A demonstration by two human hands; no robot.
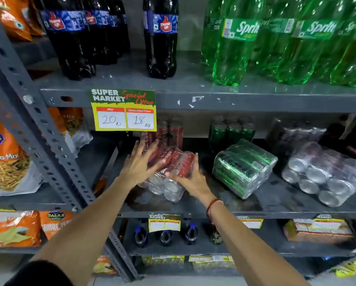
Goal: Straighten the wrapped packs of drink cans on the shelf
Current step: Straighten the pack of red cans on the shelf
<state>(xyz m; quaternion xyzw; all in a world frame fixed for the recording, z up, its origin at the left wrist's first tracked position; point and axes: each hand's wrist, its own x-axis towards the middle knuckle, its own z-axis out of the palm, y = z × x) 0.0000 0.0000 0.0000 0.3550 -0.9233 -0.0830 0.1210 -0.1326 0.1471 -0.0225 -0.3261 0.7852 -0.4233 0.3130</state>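
Three wrapped packs of cans lie tipped over on the middle grey shelf. The red pack is at the left, can ends facing me. My left hand rests flat on its upper left side with the fingers spread. My right hand grips its lower right edge. The green pack lies skewed in the middle. At the right, a dark pack shows its silver can ends. Neither of these is touched.
Upright red cans, green cans and another wrapped pack stand behind. A yellow price tag hangs from the shelf above, which carries cola and green Sprite bottles. A slanted steel upright and snack bags are at left.
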